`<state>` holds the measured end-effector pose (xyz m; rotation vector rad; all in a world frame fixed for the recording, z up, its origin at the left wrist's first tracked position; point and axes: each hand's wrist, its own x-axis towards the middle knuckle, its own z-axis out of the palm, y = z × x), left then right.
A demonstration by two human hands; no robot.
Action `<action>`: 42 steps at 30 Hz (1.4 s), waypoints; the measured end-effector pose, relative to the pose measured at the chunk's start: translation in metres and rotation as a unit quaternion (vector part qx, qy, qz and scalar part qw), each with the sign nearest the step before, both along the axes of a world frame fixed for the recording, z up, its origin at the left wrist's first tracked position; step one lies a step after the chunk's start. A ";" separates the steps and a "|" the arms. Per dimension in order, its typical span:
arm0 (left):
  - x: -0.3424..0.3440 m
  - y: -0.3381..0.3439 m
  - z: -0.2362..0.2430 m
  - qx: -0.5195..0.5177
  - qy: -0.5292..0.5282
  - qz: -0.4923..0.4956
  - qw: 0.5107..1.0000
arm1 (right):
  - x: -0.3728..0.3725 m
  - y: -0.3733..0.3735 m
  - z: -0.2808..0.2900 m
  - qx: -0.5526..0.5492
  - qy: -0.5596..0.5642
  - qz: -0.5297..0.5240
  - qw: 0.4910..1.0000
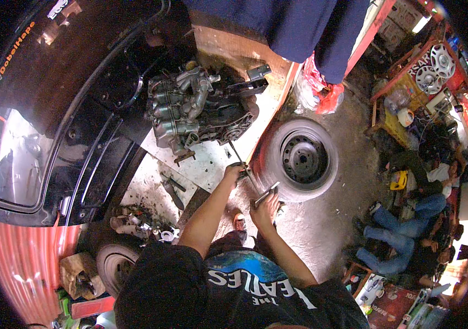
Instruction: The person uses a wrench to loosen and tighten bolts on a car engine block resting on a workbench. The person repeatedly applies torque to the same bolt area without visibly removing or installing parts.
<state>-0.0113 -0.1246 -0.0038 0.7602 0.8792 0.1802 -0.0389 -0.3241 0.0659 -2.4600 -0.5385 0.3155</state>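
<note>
My left hand is closed on a long metal bar that slants toward the lower side of a greasy engine; whether its far tip touches the engine, I cannot tell. At the bar's near end, my right hand grips a silver crosspiece. The engine rests on a stained white board over a wooden bench. Dark hand tools lie beside it. Just right of the bar, a wheel with a dark rim lies flat on the floor.
A black vehicle borders the left, above corrugated red metal. Loose parts and another tire sit lower left. Several people sit or crouch at the right among cluttered shelves. Dark cloth hangs at the top.
</note>
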 end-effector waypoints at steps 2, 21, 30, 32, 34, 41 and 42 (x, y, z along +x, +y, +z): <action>0.006 0.001 -0.004 0.002 0.002 -0.012 1.000 | 0.004 0.004 0.005 -0.074 -0.141 0.014 0.987; 0.000 0.003 -0.020 0.048 0.027 0.003 0.998 | -0.012 -0.020 -0.036 0.052 -0.006 0.026 0.998; -0.006 0.006 0.005 -0.044 -0.023 -0.007 0.999 | 0.003 0.006 -0.083 0.491 0.679 -0.182 0.516; -0.004 0.006 0.004 -0.007 0.003 -0.015 1.000 | 0.000 -0.004 -0.072 0.448 0.685 -0.224 0.528; -0.003 0.007 0.001 -0.034 0.005 -0.002 0.999 | -0.001 -0.014 -0.051 0.301 0.571 -0.280 0.711; -0.005 0.005 -0.009 -0.021 -0.012 0.016 1.000 | -0.004 -0.012 -0.017 0.042 0.110 0.101 0.988; -0.005 0.006 -0.009 -0.021 -0.010 0.009 1.000 | -0.005 -0.011 -0.021 0.079 0.159 0.091 0.980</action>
